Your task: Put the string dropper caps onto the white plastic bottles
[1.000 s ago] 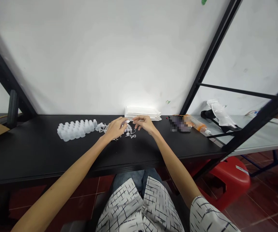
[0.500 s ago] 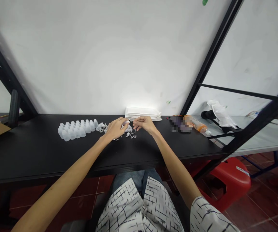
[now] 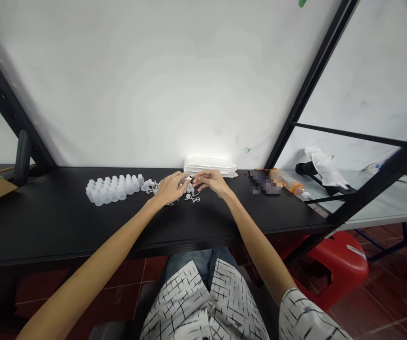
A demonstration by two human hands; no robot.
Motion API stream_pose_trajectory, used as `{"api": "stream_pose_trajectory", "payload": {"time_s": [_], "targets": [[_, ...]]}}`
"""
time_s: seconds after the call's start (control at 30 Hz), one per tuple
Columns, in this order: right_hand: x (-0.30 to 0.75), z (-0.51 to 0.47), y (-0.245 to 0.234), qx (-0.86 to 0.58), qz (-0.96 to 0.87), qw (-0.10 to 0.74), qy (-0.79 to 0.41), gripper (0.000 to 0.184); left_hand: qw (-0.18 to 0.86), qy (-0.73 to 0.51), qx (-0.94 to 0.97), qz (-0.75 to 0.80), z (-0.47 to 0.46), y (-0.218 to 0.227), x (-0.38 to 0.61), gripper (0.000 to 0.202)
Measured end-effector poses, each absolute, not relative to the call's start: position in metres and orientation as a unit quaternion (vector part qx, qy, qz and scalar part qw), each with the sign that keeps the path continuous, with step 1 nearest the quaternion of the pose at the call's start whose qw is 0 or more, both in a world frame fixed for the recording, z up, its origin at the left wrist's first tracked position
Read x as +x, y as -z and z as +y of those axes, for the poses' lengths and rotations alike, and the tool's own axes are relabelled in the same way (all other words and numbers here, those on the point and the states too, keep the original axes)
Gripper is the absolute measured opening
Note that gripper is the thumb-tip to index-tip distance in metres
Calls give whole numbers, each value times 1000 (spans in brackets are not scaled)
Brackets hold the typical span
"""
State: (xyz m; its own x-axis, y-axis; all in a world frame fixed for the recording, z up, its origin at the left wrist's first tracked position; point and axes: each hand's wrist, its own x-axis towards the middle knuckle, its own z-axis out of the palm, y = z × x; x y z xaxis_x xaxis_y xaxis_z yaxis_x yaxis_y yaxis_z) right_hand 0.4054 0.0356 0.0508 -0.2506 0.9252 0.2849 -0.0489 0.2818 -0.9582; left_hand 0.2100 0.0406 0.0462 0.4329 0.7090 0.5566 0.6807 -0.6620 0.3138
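My left hand (image 3: 170, 187) and my right hand (image 3: 212, 182) meet fingertip to fingertip over the black table (image 3: 65, 222). Both pinch a small white plastic piece (image 3: 188, 179) between them; its exact shape is too small to tell. Just below the fingers lie a few small white caps with loops (image 3: 190, 193). To the left stands a cluster of several small translucent white bottles (image 3: 113, 188), with a loose bottle and loops (image 3: 148, 185) beside my left hand.
A stack of white flat sheets (image 3: 208, 165) lies against the wall behind my hands. An orange-capped tube (image 3: 288, 182) lies to the right. A black tool with a plastic bag (image 3: 318, 166) rests on a grey table. A red stool (image 3: 334, 262) stands below. Black frame bars cross the right.
My hands stay almost still at the same spot; the fingertips have closed slightly nearer together over the small white piece.
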Motion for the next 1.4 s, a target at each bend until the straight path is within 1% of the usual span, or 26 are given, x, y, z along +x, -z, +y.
{"api": "stream_pose_trajectory", "payload": {"time_s": [1.03, 1.4], "targets": [[406, 38, -48, -359, -637, 491, -473, 34, 19, -329, 852, 407, 42, -45, 208, 36], [402, 39, -45, -367, -641, 486, -467, 36, 5, -329, 864, 381, 49, -38, 208, 31]]}}
